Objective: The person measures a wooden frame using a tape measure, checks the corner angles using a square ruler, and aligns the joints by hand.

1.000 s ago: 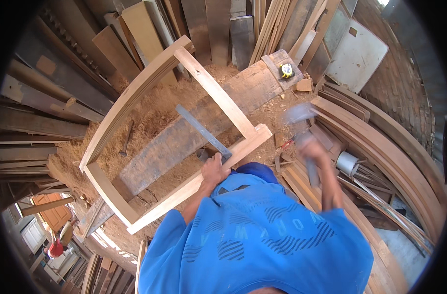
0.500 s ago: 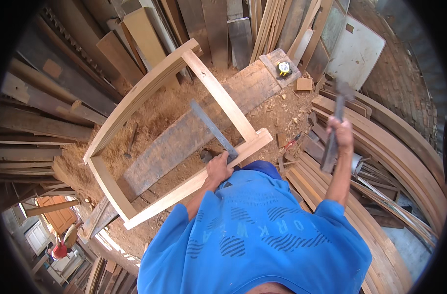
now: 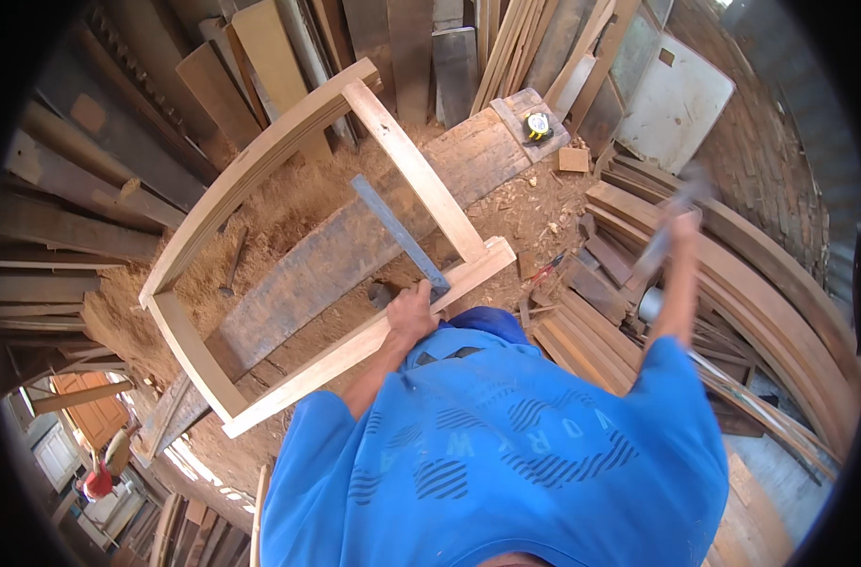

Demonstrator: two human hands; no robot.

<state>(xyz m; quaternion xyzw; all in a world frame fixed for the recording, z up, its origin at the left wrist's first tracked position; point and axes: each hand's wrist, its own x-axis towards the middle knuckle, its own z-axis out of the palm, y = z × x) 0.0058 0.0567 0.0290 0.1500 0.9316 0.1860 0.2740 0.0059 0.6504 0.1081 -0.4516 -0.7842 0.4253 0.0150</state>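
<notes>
A pale wooden frame (image 3: 298, 376) with one curved side lies in front of me, its near rail close to my body. My left hand (image 3: 411, 312) is closed at this rail, with its fingers at the near end of a flat grey metal bar (image 3: 392, 227). The bar slants away across the frame's opening; my hand partly hides its near end. Out to the right, my right hand (image 3: 681, 225) is raised and closed round the handle of a hammer (image 3: 653, 253). Motion blurs the hammer, its head most of all.
A worn plank (image 3: 298, 307) runs beneath the frame, with a tape measure (image 3: 538, 127) on its far end. Another hammer (image 3: 234, 263) lies in the sawdust. Curved boards (image 3: 780, 283) are stacked at right; upright boards (image 3: 289, 71) line the back. A person (image 3: 100, 482) is at lower left.
My right hand has swung the hammer farther right. My left hand stays at the bar and rail. The view has shifted slightly, moving the frame a little left in the picture.
</notes>
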